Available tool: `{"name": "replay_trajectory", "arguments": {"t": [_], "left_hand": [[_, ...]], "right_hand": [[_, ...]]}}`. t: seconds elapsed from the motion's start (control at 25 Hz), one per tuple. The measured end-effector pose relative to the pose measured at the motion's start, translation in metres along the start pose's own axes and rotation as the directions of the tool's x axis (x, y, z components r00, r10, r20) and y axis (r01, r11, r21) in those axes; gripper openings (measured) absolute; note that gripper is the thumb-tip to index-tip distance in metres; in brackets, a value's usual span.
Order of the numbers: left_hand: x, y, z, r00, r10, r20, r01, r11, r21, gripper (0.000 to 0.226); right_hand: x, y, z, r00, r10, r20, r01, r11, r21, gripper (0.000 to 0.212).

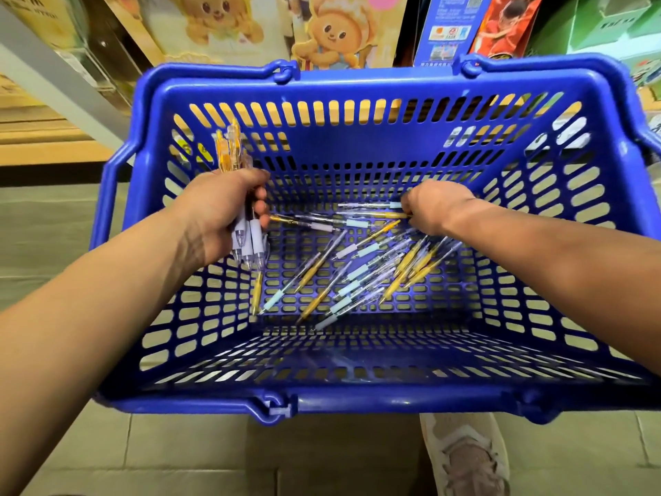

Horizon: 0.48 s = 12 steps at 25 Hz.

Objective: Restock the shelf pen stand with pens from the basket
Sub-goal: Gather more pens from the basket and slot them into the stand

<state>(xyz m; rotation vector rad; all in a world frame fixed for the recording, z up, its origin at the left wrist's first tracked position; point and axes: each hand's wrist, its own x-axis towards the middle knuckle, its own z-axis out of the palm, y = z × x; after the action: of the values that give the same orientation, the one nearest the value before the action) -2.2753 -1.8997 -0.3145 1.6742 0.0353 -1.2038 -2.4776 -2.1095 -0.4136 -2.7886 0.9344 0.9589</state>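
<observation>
Your left hand (229, 216) grips clear plastic pens (232, 152) by the left wall of the blue slotted plastic basket (357, 91); your right hand (434, 205) pinches loose pens (357, 266) mid-floor.

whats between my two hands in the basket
Head view: a few loose pens lie on the basket floor between the left hand, gripping its pen bundle, and the right hand.

basket (375, 98): blue | pens (357, 266): clear, yellow, pale blue grips | shoe (468, 456): beige

Pens (357, 270) lie loose in basket (322, 400) btm, L hand (221, 213) w/ pen bundle (229, 155) at left, R hand (436, 205) at right.
</observation>
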Motion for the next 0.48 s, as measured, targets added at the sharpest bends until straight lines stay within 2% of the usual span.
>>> {"name": "replay_trajectory", "arguments": {"t": [0.08,0.16,0.24,0.28,0.48], "left_hand": [[-0.001,0.002,-0.002,1.0,0.009,0.0,-0.009,1.0,0.006,0.014],[-0.003,0.003,-0.003,1.0,0.01,0.012,-0.01,1.0,-0.002,0.014],[-0.005,0.001,-0.004,1.0,0.005,0.025,-0.005,1.0,-0.009,0.013],[-0.006,0.0,-0.005,1.0,-0.001,0.031,0.001,1.0,-0.01,0.013],[-0.007,0.001,-0.015,0.998,-0.022,0.056,0.024,0.999,-0.033,0.011]], "right_hand": [[-0.002,-0.02,-0.001,0.993,-0.05,-0.104,0.049,0.999,-0.017,0.015],[-0.002,-0.051,-0.002,0.979,-0.156,-0.134,0.176,0.972,0.154,0.009],[0.001,-0.082,-0.003,0.961,-0.249,-0.119,0.274,0.907,0.318,0.016],[0.005,-0.095,-0.003,0.954,-0.273,-0.12,0.298,0.895,0.333,0.021],[0.022,-0.129,0.002,0.939,-0.241,-0.246,0.286,0.944,0.164,0.03]]}}
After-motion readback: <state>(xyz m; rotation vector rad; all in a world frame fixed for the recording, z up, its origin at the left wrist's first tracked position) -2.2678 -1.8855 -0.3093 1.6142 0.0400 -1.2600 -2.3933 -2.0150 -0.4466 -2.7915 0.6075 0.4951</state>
